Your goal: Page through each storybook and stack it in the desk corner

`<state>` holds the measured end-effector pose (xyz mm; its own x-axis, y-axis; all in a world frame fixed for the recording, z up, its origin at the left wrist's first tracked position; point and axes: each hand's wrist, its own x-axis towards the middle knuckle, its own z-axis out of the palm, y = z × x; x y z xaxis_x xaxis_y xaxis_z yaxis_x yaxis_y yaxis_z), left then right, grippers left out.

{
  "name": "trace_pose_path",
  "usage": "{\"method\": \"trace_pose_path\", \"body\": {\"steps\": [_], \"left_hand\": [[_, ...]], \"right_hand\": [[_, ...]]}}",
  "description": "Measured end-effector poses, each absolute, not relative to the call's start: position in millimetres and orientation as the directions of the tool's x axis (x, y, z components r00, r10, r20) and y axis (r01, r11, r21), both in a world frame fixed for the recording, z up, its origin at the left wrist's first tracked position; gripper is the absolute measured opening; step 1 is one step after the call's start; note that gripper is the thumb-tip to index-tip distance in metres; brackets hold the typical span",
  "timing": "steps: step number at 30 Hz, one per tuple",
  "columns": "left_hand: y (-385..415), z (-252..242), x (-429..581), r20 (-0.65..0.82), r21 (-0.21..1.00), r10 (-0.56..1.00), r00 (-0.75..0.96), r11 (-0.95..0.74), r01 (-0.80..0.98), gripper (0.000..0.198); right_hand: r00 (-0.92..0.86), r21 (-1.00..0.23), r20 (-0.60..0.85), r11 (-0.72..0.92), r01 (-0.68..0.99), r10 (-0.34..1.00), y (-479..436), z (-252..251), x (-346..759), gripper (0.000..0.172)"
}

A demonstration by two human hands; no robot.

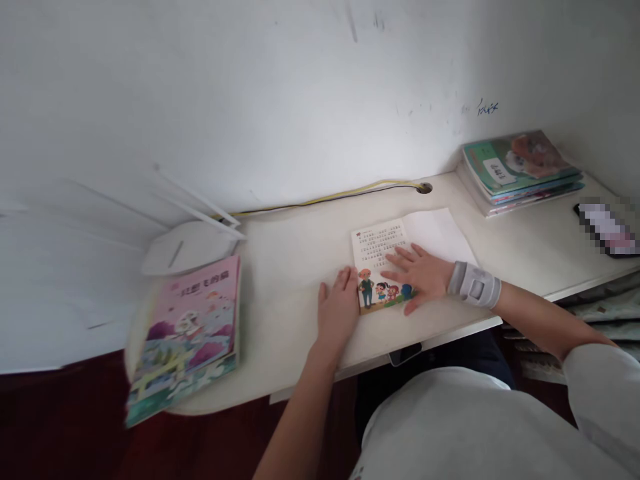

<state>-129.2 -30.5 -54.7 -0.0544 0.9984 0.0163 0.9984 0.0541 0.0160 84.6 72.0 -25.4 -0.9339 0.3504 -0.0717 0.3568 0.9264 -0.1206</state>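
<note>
An open picture book (pixel 380 243) lies on the white desk (pixel 290 267), showing a page of text with cartoon children at the bottom. My right hand (pixel 417 275), with a grey wrist strap, lies flat and open on that page, fingers spread. My left hand (pixel 338 305) rests palm down on the desk, its fingers stretched out and touching the book's left edge. Neither hand holds anything.
A pink children's book (pixel 193 320) on a small pile overhangs the desk's left front corner. A white router (pixel 185 245) with antennas stands behind it. A stack of books (pixel 520 170) sits at the back right, a dark flat object (pixel 607 230) beside it. Cables (pixel 330 197) run along the wall.
</note>
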Motion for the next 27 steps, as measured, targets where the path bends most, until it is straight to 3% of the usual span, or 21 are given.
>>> {"method": "trace_pose_path", "body": {"steps": [7, 17, 27], "left_hand": [[-30.8, -59.9, -134.3, 0.022, 0.029, 0.999, -0.049, 0.049, 0.998, 0.053], [-31.0, -59.6, -133.5, 0.015, 0.030, 0.999, -0.044, 0.044, 0.999, 0.050], [-32.1, -57.7, -131.9, 0.010, 0.045, 0.998, -0.054, 0.054, 0.998, 0.048]], "right_hand": [[-0.880, -0.094, 0.025, 0.878, 0.470, 0.474, 48.9, -48.6, 71.4, 0.084], [-0.804, -0.059, 0.022, 0.803, 0.593, 0.595, 48.8, -45.3, 65.4, 0.081], [-0.848, -0.075, 0.035, 0.847, 0.526, 0.529, 53.2, -49.0, 79.8, 0.078]]}}
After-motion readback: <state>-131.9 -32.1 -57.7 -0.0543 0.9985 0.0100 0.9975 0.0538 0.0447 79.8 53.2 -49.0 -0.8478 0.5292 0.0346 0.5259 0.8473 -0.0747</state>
